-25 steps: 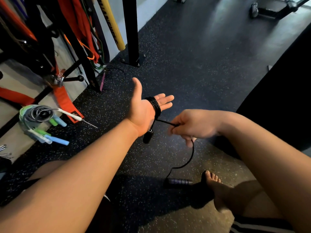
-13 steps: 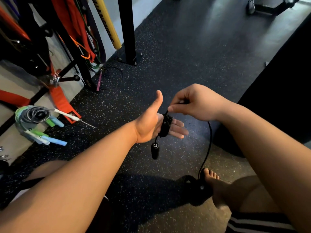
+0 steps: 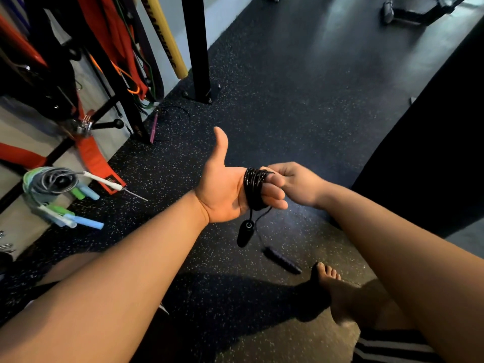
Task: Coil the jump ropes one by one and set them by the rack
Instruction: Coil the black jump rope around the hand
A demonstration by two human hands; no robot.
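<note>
— Head view: how far along am I?

— Black jump rope [image 3: 253, 189] is mostly wound round my spread left hand [image 3: 230, 191]; right hand [image 3: 297, 183] pinches the cord. Coiled ropes [image 3: 49, 184] already lie by the rack [image 3: 115, 82].

— Left?

— A short tail; one handle [image 3: 281, 260] is blurred, and the right fingertips are hidden.

My right hand [image 3: 296, 184] dropped from above my left hand [image 3: 230, 189] to its fingertips, laying another black rope [image 3: 252, 188] turn. Slack shortened; far handle [image 3: 281, 260] dragged left, away from my foot [image 3: 337, 292].
</note>
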